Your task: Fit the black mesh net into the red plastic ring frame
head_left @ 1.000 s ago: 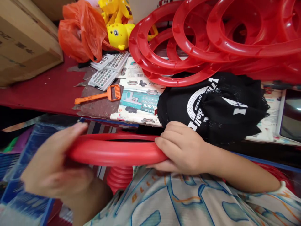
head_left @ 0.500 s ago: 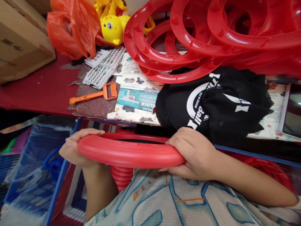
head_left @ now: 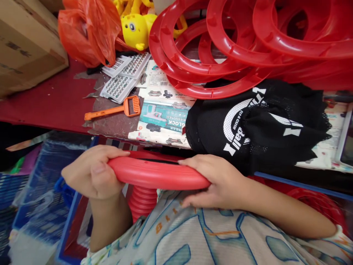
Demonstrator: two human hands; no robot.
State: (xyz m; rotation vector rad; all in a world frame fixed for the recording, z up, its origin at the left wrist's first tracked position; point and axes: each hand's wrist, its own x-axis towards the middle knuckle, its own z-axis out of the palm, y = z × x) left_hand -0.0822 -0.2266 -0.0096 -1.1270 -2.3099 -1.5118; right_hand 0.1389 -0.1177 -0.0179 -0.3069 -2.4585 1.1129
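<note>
A red plastic ring [head_left: 162,177] with a ribbed edge is held in front of my chest, seen nearly edge-on. My left hand [head_left: 93,172] is closed around its left end, with the thumb bent on the rim. At the other end my right hand [head_left: 217,178] grips the rim, fingers on top and thumb below. A dark strip shows inside the ring; most of its inner side is hidden. Just beyond my right hand, black fabric pieces [head_left: 212,121] with white print lie on the table. Below the ring stands a stack of red ribbed rings [head_left: 142,202].
Several glossy red rings [head_left: 234,55] are heaped at the back of the table. Left of them are a yellow toy [head_left: 135,32], an orange bag [head_left: 88,33], trays of button cells [head_left: 118,88] and an orange plastic tool [head_left: 113,110]. Blue crates [head_left: 41,184] stand at lower left.
The ring has tilted and turned between my hands. My left thumb has come to the near side of the rim, and my right hand has shifted slightly left.
</note>
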